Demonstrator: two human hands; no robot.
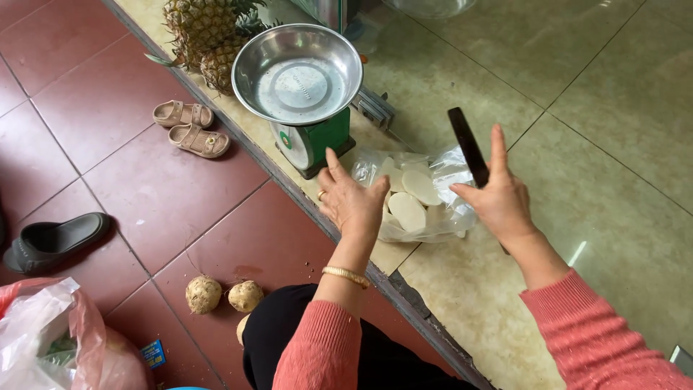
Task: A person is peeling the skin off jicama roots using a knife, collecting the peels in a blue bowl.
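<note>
- A person in a pink sweater crouches at the edge of a raised, pale tiled step [621, 108] that runs diagonally through the centre of the frame, both hands over a clear plastic bag [422, 195] of peeled white root slices [408, 211].
- The right hand [498, 198], right of centre, grasps a dark-bladed knife [468, 144]; the fingers wrap the handle, which is hidden, and the blade points up and away towards the top of the frame, apparently kept off the food and the other hand.
- The left hand [350, 202], at centre, is spread and holds nothing. Its fingertips lie at the bag's left edge; whether they press the plastic cannot be told.
- The bag lies on the step between the two hands, mouth loose, so the slices sit just right of the bare left palm and just below and left of the knife blade.
- A green kitchen scale [310, 141] with a bare steel pan [297, 72] stands just above the left hand, near the bag, seemingly kept handy for weighing.
- Pineapples [206, 32] stand at the top of the frame behind the scale.
- On the red floor tiles [86, 101] below the step, two unpeeled roots [224, 295] rest at lower left of centre, beside the person's knee.
- Small sandals [189, 126] lie at upper left, a dark slipper [54, 240] at the left edge, and a pink and white bag [50, 339] fills the lower left corner.
</note>
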